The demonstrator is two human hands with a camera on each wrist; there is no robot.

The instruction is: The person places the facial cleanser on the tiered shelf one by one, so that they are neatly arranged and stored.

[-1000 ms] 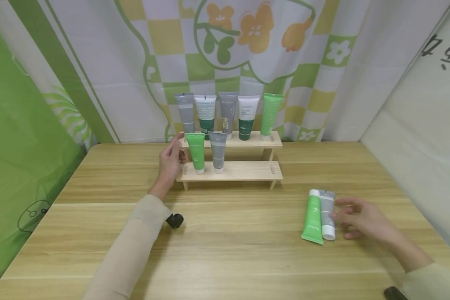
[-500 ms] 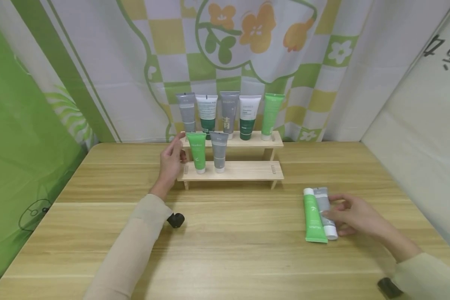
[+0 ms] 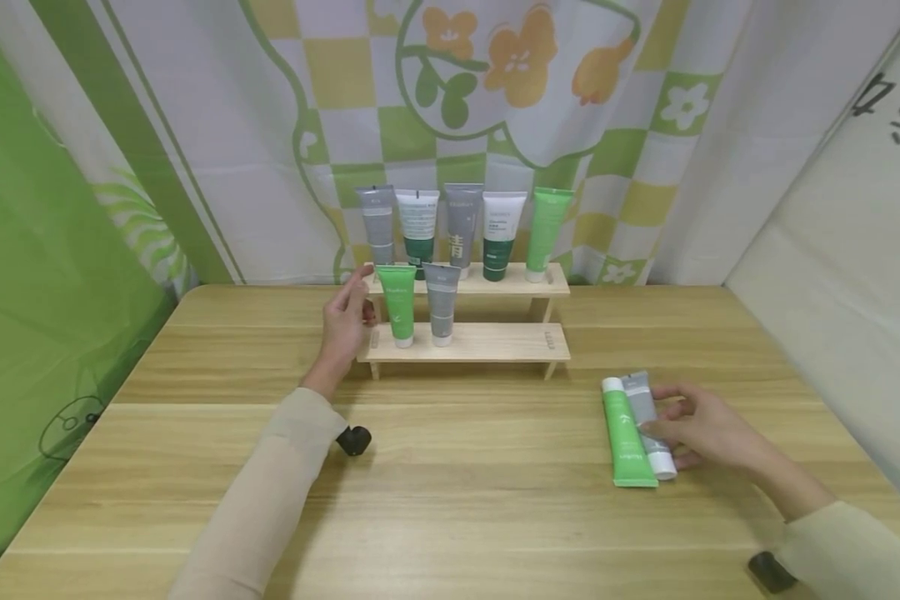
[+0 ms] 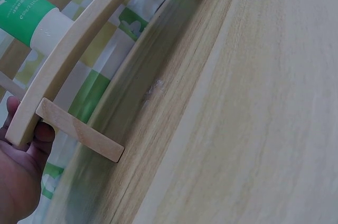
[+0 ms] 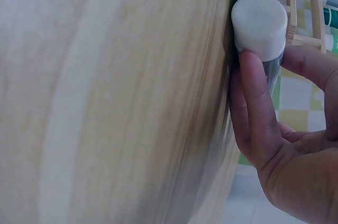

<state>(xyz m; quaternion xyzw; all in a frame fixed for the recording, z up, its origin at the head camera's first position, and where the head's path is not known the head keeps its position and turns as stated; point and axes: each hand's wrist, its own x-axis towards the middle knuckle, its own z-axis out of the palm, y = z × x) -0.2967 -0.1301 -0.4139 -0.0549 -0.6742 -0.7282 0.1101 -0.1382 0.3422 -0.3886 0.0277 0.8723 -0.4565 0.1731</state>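
At the left end of a two-tier wooden display stand (image 3: pixel 487 342), my left hand (image 3: pixel 342 325) holds its edge; the left wrist view shows fingertips curled about the end of a wooden shelf (image 4: pixel 79 39). On the right of the table, my right hand (image 3: pixel 708 425) grips a grey tube (image 3: pixel 640 398) with the thumb over it and fingers along its far side. The tube's white cap (image 5: pixel 259 23) points toward me. A green tube (image 3: pixel 624 437) with a white cap lies against its left side. Part of the grey tube is hidden by the thumb and the green tube.
A green tube (image 3: pixel 397 304) and a grey tube (image 3: pixel 442 304) stand on the lower shelf's left half. Several tubes, including a white-and-dark-green one (image 3: pixel 501 237), line the upper shelf. A patterned curtain (image 3: pixel 345 125) hangs behind the wooden table (image 3: pixel 450 500).
My right hand has moved slightly left and closed on the grey tube, which has turned along with the green tube. The left hand stays at the stand.
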